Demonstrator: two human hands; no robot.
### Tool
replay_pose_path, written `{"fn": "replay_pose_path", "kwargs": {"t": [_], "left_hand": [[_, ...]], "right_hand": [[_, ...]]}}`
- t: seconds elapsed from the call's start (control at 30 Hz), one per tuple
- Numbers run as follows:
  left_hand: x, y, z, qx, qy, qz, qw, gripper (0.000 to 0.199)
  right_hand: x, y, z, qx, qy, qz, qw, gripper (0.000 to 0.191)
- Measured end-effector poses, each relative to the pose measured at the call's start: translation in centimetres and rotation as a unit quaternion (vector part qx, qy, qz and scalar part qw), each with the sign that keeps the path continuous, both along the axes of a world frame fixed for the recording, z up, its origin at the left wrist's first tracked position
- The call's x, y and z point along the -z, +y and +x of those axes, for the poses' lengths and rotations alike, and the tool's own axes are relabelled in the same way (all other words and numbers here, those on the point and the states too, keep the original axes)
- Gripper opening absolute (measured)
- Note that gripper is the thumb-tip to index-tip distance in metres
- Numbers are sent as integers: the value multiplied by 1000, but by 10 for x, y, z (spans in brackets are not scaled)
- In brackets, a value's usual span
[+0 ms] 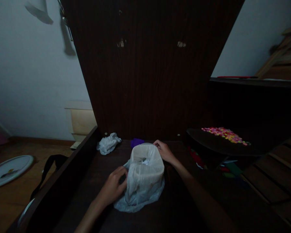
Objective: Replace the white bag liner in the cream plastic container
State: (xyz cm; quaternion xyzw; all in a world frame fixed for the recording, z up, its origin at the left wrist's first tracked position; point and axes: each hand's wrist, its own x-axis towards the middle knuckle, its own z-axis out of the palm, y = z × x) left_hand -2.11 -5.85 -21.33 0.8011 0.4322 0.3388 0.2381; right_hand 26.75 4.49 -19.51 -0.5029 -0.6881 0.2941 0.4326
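Note:
A small light-coloured bin (pixel 148 178) stands upright on the dark wooden surface. A thin whitish plastic bag (pixel 138 202) lines it, folds over its rim and hangs loosely around the outside. Some crumpled white stuff (pixel 145 161) lies inside. My left hand (pixel 115 184) is at the bin's left side, its fingers closed on the hanging edge of the bag. At the far right corner of the rim, my right hand (pixel 163 150) has its fingers bent and pressed together on the bag. Its fingertips are partly hidden.
A crumpled white plastic bag (pixel 109 143) lies at the back left, and a purple piece (pixel 137 142) sits behind the bin. Colourful small pieces (pixel 225 134) cover part of a dark shelf (pixel 208 140) at right. A raised board (pixel 63 174) edges the left side.

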Motion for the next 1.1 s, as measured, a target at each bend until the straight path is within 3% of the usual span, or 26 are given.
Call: {"fn": "replay_pose_path", "kwargs": {"t": [0.13,0.2,0.33,0.43,0.57,0.83,0.97,1.1], "left_hand": [[-12,-4,-1,-54,-34,0,998,24],[-22,-8,1,-69,-58,1,996,30],[-34,-16,10,7,-56,60,997,30],[-31,-19,18,42,-32,137,989,26],[-21,-24,23,73,-3,188,979,27],[-7,-29,21,81,68,203,973,29],[-11,-25,11,87,94,195,972,29],[-31,-20,-1,92,87,155,980,29]], "right_hand": [[1,-7,10,4,29,-14,999,36],[-2,-17,16,-29,36,-41,998,50],[-10,-39,23,-131,28,-110,985,64],[-13,-48,23,-155,41,-141,977,66],[-9,-50,21,-148,66,-152,975,63],[1,-47,18,-101,45,-98,989,62],[-3,-46,22,-57,6,-55,997,55],[-19,-43,26,-10,-20,-14,1000,44]]}}
